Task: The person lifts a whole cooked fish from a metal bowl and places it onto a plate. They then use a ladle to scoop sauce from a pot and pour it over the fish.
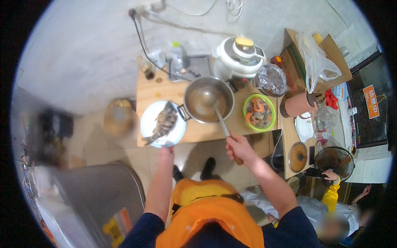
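Note:
A whole cooked fish (164, 122) lies slantwise on a white plate (148, 119) beside the pot. At the plate's near rim is my left hand (167, 150), gripping it. My right hand (240, 148) is closed around the handle of a ladle or turner (221, 119). That utensil's head rests inside a deep steel pot (229, 99), in brownish liquid, and I cannot make out its shape. One side handle of the pot, on its left, reaches over the plate's edge.
A green bowl of cooked shrimp (260, 112) stands right of the pot. Behind are a white appliance (240, 59), a metal tray (198, 66) and a foil-covered pot (271, 79). A pink jug (297, 104), glass lid (298, 157) and fan (334, 163) are at right, near another person (332, 198).

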`<state>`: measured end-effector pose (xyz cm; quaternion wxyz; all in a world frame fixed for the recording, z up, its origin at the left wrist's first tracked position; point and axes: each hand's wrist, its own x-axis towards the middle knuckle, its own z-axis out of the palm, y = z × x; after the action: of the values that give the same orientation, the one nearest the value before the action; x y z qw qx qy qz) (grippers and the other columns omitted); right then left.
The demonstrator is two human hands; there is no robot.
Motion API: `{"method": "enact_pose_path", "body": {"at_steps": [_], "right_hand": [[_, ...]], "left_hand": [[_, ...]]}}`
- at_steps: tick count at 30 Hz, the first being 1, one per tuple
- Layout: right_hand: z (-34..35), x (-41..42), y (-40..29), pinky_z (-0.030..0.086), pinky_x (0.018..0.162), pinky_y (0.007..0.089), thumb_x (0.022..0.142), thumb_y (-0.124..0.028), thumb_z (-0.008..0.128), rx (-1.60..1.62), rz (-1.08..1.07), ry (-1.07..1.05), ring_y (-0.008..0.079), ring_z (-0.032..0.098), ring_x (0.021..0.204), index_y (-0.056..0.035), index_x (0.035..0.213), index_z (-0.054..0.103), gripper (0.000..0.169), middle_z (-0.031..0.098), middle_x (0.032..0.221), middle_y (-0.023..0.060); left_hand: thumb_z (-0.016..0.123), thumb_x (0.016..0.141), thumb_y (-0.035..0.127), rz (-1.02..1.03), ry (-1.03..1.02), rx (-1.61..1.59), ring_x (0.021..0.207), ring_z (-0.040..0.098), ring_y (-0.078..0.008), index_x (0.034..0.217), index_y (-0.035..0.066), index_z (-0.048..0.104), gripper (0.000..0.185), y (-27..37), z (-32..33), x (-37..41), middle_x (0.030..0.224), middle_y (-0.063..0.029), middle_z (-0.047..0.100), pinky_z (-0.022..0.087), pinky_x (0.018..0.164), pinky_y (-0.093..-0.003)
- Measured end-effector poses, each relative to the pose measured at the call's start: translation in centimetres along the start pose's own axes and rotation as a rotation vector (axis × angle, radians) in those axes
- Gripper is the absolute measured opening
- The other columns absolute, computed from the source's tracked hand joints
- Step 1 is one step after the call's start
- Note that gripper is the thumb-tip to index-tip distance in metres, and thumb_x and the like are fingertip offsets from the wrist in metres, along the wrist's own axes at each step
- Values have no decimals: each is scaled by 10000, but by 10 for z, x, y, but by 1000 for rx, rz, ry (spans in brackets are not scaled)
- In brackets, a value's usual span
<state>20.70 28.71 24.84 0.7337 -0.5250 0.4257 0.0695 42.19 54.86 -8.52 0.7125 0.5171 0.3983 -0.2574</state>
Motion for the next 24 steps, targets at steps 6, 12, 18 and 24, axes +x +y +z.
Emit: {"method": "enact_pose_path", "body": {"at_steps": [6,12,18,24], "right_hand": [[4,3,8,466,439,341,958,-177,540,248,119,-66,174,544,528,-47,1159,571,241,538,681,69],[14,11,33,508,719,494,914,-137,527,-1011,-488,389,449,635,786,58,1347,458,480,643,816,263],[7,-2,11,503,750,515,913,-153,534,-1036,-469,159,452,639,846,39,1376,420,514,653,835,275],[-32,3,9,517,654,484,923,-183,531,-1062,-418,279,414,636,729,14,1353,458,479,634,745,243]], "left_hand": [[276,988,258,-11,-141,-27,465,438,-72,1036,117,572,331,-14,11,20,731,-25,644,292,405,-200],[366,1014,342,-170,-191,151,490,442,-80,1111,82,519,317,14,14,-43,841,-91,669,308,399,-216],[479,988,357,-85,-278,364,550,479,-112,1206,38,456,387,32,-34,-90,1004,-154,660,357,433,-217],[524,968,315,26,-157,446,565,484,-115,1146,26,505,339,32,-111,-101,1000,-143,654,362,432,-225]]}}
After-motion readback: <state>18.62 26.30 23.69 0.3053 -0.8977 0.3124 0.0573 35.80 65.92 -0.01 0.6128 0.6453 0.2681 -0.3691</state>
